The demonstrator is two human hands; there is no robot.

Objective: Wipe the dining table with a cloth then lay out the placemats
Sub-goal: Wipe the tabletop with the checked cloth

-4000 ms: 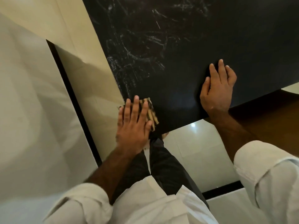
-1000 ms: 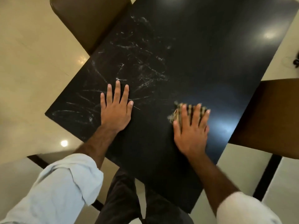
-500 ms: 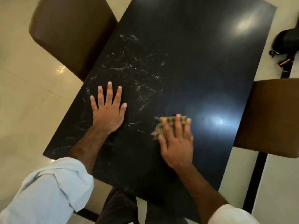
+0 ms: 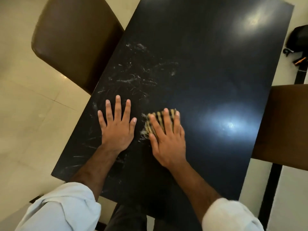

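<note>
We stand at the near end of the dark dining table (image 4: 208, 67), looking down on both our hands. Our right hand (image 4: 168, 139) lies flat, palm down, on a small striped cloth (image 4: 158, 120), tan with dark bands. The fingers are stretched out and slightly spread, pressing the cloth against the tabletop rather than curling around it. Most of the cloth sits under the fingers; its far edge shows just beyond the fingertips, and a frayed fringe sticks out on the left side beside the thumb. The palm itself lies behind the cloth, on the bare table.

Our left hand (image 4: 116, 129) rests flat on the table just beside the cloth, not touching it, fingers spread and holding nothing. Pale smears and streaks (image 4: 138, 75) mark the surface around and beyond this hand, while the right half of the table looks smooth and glossy with two bright reflections.

A brown padded chair (image 4: 73, 40) is tucked at the table's left edge, and another brown seat (image 4: 283, 125) meets the right edge. White rolled sleeves (image 4: 66, 209) cover both forearms. A black bag (image 4: 298, 40) lies on the pale floor at the far right.
</note>
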